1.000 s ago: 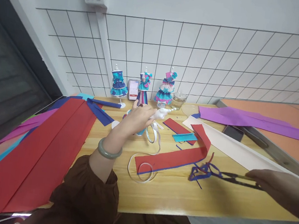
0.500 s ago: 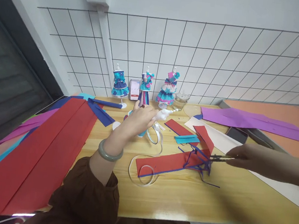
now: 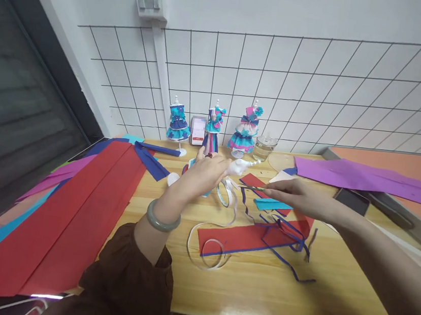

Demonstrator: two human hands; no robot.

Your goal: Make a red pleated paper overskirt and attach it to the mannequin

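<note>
My left hand [image 3: 208,171] is closed around a small white mannequin [image 3: 239,167], which lies tilted with its neck end pointing right. Much of its body is hidden behind my fingers. My right hand [image 3: 294,194] pinches thin tweezers [image 3: 255,187], their tips reaching left toward the mannequin. A narrow purple strip [image 3: 244,202] hangs down from about the tips. White ribbon [image 3: 229,190] curls below my left hand and trails onto a red sheet with a purple edge [image 3: 231,239]. More tangled purple strips [image 3: 285,233] lie on that sheet's right end.
Three dressed mini mannequins [image 3: 178,123] stand along the tiled wall, with a phone [image 3: 198,130] and a glass cup [image 3: 265,146] among them. Large red sheets [image 3: 69,212] cover the table's left. A purple sheet [image 3: 365,177] and a dark phone [image 3: 351,201] lie right.
My right hand has moved left with the tweezers, from the tangled purple strips to beside the mannequin, bringing one strip. The tangle has spread out. My left hand keeps its hold.
</note>
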